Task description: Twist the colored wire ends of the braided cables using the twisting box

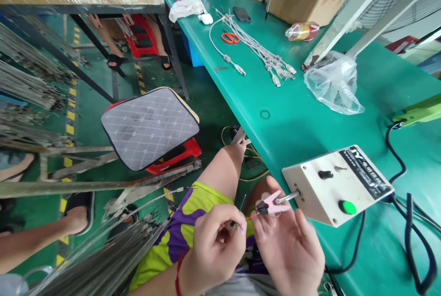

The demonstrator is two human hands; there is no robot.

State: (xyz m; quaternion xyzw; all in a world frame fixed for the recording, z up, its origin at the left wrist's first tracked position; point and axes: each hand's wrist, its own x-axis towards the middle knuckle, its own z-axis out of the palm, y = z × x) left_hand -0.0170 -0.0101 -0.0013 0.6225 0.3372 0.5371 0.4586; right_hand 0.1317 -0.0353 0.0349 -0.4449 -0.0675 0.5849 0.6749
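One red wire (252,216) between left hand (220,241) and pink-and-black clip (270,204)

Closed at the left, thumb against forefinger on the wire and on thin dark strands beside it, probably to steady something so fine. At the middle, dark clip tips towards the wire, mounted on a metal rod (288,196) and so likely holding position without a hand's help. Open at the right, palm up beneath and beside the clip: right hand (289,254), with finger contact on the clip impossible to tell. Then, close by, a beige control box (337,185) at the near edge of the green table (282,135), likely set there for the rod to reach out over the lap.

Around, from the left: grey cable bundles (113,259) across the near left, crowding the left forearm; a grey quilted cushion (149,128) on a red stool (182,156). On the table's far part, a white cloth (186,8), orange-handled scissors (230,37) beside white cables (257,50) with USB-like plugs, and a bottle (303,31) lying down. Farther right, a clear plastic bag (334,84) by a metal post, then a black cord (409,241) looping behind the box. Limited room for the right hand, judging by box and table edge.
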